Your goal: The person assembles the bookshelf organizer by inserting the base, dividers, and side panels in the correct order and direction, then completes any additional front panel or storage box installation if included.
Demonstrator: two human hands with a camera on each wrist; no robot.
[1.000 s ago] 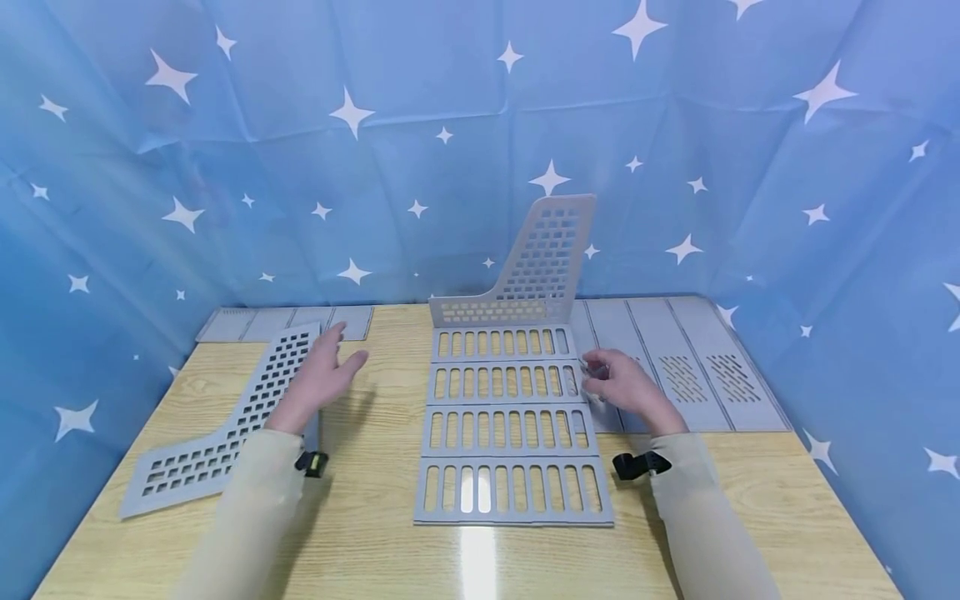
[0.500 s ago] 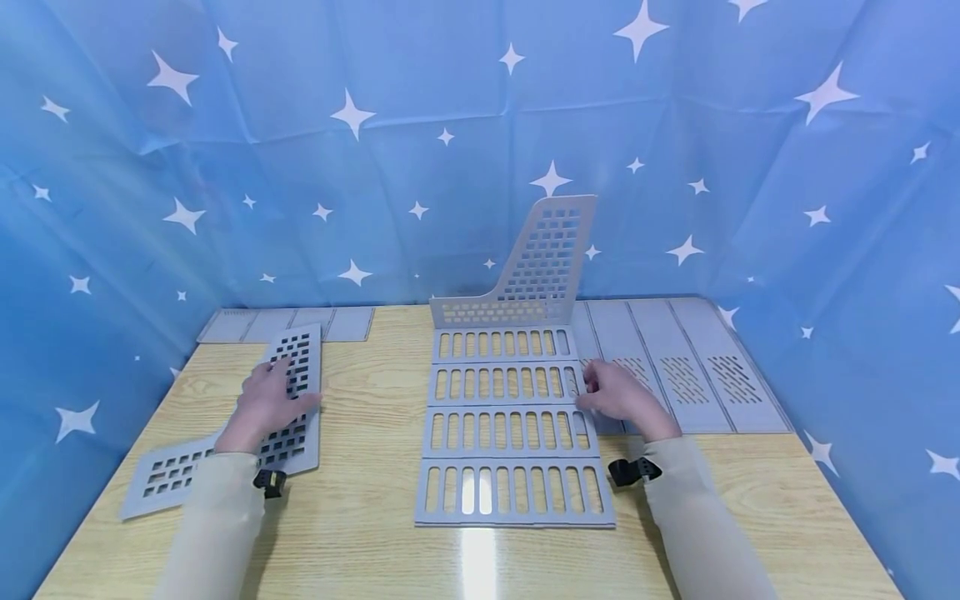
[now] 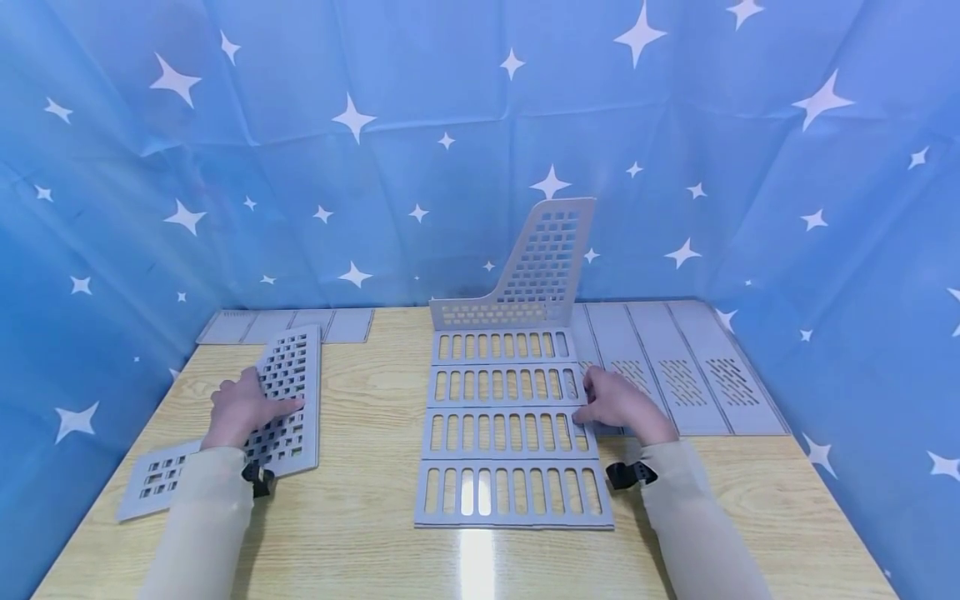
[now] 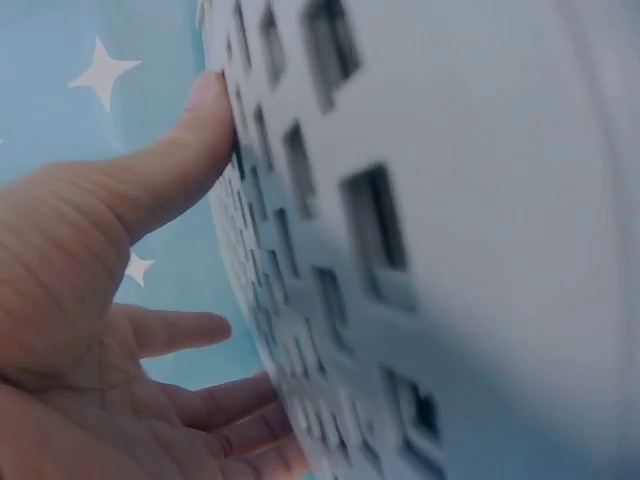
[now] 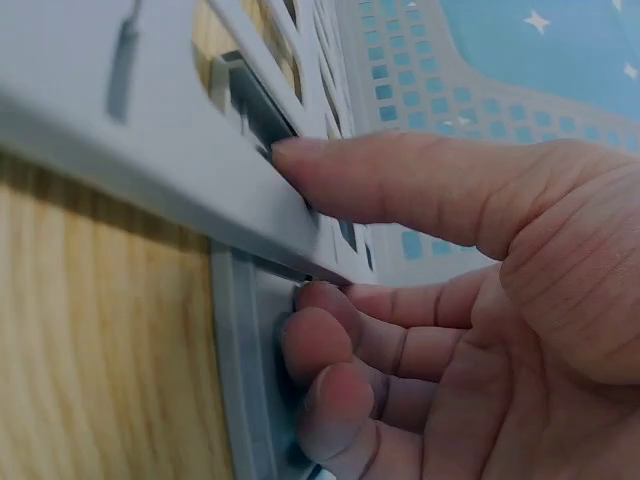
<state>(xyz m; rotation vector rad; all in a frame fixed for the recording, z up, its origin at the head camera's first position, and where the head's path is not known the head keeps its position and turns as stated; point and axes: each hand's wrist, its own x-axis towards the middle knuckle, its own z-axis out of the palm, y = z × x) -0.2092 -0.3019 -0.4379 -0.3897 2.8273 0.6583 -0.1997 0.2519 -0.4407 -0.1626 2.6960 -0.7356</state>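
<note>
While the right hand (image 3: 622, 400) holds on at the centre, the head view shows the left hand (image 3: 240, 408) resting, unclenched, on a perforated panel (image 3: 312, 392) at the left of the wood-grain table (image 3: 375, 483); a pale sleeve (image 3: 202, 508) covers part of that panel. A slotted panel (image 3: 507, 432) in four rows lies at the centre, the right hand gripping its right edge, and at its far end a second perforated piece (image 3: 576, 260) stands up. Grey flat sections (image 3: 660, 333) lie to the far right, a smaller grey strip (image 3: 268, 323) to the far left, and a blue starry curtain (image 3: 420, 67) hangs behind. From the left wrist, the thumb (image 4: 185, 145) touches the perforated panel's face, while the fingers (image 4: 190, 330) reach out straight, some meeting its edge; whether any pass beneath cannot be told. From the right wrist, the thumb presses the slotted panel's rim from above and the curled fingers sit below, pinching it, next to a grey grooved strip (image 5: 240, 350) under the panel.
</note>
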